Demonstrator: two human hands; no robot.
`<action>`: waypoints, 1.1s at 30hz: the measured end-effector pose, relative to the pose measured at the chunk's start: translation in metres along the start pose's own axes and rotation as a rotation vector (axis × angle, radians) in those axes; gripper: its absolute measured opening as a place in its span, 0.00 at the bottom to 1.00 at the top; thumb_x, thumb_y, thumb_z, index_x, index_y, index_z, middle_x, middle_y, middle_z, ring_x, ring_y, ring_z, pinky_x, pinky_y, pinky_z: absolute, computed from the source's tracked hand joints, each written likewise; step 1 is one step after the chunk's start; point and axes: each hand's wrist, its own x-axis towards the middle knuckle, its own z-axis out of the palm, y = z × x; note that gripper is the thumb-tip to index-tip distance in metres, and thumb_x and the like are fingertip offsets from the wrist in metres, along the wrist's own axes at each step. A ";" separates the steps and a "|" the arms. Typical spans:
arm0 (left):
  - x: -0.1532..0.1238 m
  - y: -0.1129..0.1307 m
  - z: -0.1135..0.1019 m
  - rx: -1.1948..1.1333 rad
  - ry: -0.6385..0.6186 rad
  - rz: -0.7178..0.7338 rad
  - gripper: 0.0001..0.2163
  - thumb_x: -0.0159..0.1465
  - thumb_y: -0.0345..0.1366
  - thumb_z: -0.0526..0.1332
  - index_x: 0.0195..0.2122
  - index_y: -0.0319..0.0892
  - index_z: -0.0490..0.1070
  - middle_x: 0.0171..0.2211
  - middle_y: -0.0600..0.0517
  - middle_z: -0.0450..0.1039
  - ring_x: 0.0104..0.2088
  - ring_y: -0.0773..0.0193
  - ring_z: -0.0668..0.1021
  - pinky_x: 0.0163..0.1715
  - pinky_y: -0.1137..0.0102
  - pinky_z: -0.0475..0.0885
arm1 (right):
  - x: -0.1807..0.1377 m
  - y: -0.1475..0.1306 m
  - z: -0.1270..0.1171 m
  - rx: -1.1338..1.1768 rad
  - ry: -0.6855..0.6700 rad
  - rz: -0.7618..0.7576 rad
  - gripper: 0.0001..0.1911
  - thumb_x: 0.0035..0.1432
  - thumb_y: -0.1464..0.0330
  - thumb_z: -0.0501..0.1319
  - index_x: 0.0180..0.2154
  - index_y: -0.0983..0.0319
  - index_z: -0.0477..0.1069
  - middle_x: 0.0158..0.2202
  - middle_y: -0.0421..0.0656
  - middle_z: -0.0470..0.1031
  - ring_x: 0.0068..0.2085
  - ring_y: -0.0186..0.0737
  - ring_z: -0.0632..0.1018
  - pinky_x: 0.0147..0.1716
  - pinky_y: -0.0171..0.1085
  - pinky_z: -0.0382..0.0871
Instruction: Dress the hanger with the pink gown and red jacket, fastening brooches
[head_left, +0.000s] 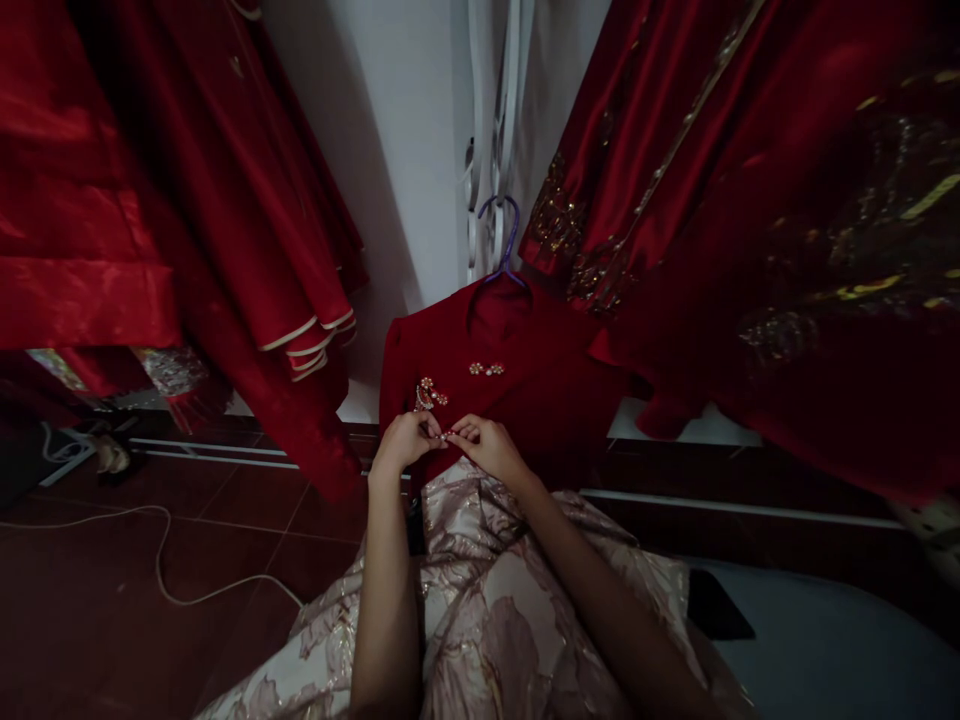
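Note:
A red jacket-like garment hangs in front of me on a purple hanger. A jewelled clasp sits below its neckline, and a larger beaded brooch lies on the chest to the left. Lower down, my left hand is closed in a pinch at one end of a small beaded ornament. My right hand pinches the other end, fingertips close to the left ones. The fingers partly cover the ornament, and I cannot tell whether it is attached to the cloth.
Red garments with pale trim hang at left, and sequined red ones at right. A patterned pinkish cloth covers my lap. A white cable crosses the tiled floor. A dark phone-like object lies on a pale surface.

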 end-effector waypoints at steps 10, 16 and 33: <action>0.002 -0.003 0.001 -0.131 0.005 0.024 0.15 0.44 0.44 0.68 0.27 0.37 0.71 0.25 0.52 0.73 0.25 0.69 0.73 0.27 0.75 0.66 | 0.000 0.000 -0.001 0.022 -0.001 -0.004 0.07 0.50 0.67 0.62 0.34 0.61 0.73 0.30 0.43 0.78 0.32 0.36 0.77 0.33 0.34 0.70; 0.002 -0.008 0.004 -0.237 0.029 -0.018 0.16 0.45 0.44 0.68 0.28 0.36 0.73 0.27 0.49 0.74 0.27 0.67 0.74 0.29 0.74 0.68 | 0.001 0.002 -0.002 0.047 0.006 -0.004 0.08 0.50 0.66 0.62 0.34 0.61 0.73 0.30 0.43 0.78 0.33 0.36 0.77 0.34 0.35 0.71; -0.001 0.005 -0.005 -0.699 -0.021 -0.166 0.14 0.45 0.36 0.69 0.31 0.32 0.74 0.27 0.47 0.76 0.28 0.68 0.76 0.33 0.71 0.73 | 0.003 -0.007 -0.024 0.269 -0.146 0.031 0.14 0.47 0.60 0.64 0.31 0.64 0.73 0.32 0.44 0.77 0.32 0.35 0.76 0.31 0.33 0.68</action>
